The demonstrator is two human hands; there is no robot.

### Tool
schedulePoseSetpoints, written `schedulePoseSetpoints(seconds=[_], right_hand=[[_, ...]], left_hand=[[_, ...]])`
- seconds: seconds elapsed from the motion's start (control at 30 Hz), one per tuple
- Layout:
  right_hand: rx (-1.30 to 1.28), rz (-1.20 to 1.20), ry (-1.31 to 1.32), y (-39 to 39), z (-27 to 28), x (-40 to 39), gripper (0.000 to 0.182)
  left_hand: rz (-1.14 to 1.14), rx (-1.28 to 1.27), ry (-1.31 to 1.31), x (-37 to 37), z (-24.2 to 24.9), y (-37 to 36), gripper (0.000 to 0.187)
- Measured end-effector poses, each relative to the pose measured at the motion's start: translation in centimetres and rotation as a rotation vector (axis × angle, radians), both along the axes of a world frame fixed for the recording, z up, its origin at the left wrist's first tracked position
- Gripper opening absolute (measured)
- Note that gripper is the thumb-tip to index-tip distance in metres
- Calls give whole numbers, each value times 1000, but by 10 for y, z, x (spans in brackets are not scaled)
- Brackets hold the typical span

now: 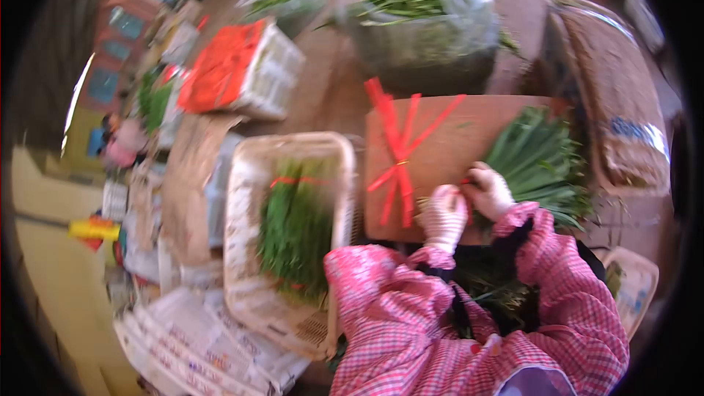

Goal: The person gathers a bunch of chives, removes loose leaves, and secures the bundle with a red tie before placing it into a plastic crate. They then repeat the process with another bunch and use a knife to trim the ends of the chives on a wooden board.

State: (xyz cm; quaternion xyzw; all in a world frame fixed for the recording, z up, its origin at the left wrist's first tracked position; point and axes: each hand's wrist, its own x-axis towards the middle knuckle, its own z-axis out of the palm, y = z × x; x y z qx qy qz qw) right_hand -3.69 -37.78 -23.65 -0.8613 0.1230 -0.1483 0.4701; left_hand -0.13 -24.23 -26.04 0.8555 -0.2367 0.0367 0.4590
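Observation:
On a brown board [433, 128] lies a bunch of garlic chives [535, 158], its long flat green leaves fanned out to the right. My left hand [444, 216], in a pale striped glove, is closed at the stem end. Close beside it, my right hand [491, 192] pinches by the left edge of the leaves. A bit of red tie [465, 182] shows between the fingertips of both hands. My hands partly hide the stems. More red ties [400, 154], gathered at the middle with a yellow band, lie on the board left of my hands.
A plastic basket [238, 231] on the left holds tied green bunches [293, 231]. Behind the board stands a clear bag of greens [422, 37]. A red-and-white box [238, 66] is at the back left. A brown wrapped bundle [616, 95] borders the right; white sacks [198, 337] lie front left.

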Motion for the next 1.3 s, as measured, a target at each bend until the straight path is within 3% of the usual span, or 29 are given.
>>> schedulePoseSetpoints(seconds=[0.1,0.27,0.5,0.57,0.63,0.7,0.73,0.83,0.93,1.03,1.1,1.17,1.2,1.23,1.27,1.3], right_hand=[[158,52,18,-2,-3,3,13],[87,220,74,1,23,11,13],[100,222,198,-12,8,24,15],[225,197,326,-15,8,28,15],[202,223,358,-27,-13,32,16],[266,227,615,-30,-3,39,16],[205,323,580,-41,-18,40,19],[229,442,596,-53,-34,48,20],[107,549,660,-54,-42,60,21],[83,742,707,-62,-43,64,24],[31,800,743,-54,-33,70,24],[-29,851,751,-48,-23,72,24],[-64,880,762,-39,-19,75,24],[-92,899,759,-32,-17,75,24],[-123,915,758,-24,-11,76,24],[-156,929,759,-16,-6,78,25]], left_hand=[[-74,-66,-70,1,-4,-1,13],[-54,-203,-89,-5,-6,2,15],[-121,-114,20,2,0,0,12],[-123,-74,-3,6,1,-1,11],[-143,-31,-22,5,2,-1,10],[-171,-33,-70,9,1,-2,8],[-174,-40,-85,13,0,-2,8],[-282,149,-128,16,6,-1,9],[-497,692,-155,23,17,-13,15],[-569,880,-185,16,14,-28,17],[-630,852,-215,14,21,-32,19],[-986,1026,-428,10,33,-37,21],[-1049,1020,-541,3,20,-37,21],[-954,1068,-684,-12,4,-36,21],[-1146,1170,-541,-11,25,-41,21],[-1052,1191,-706,-21,53,-30,21]])
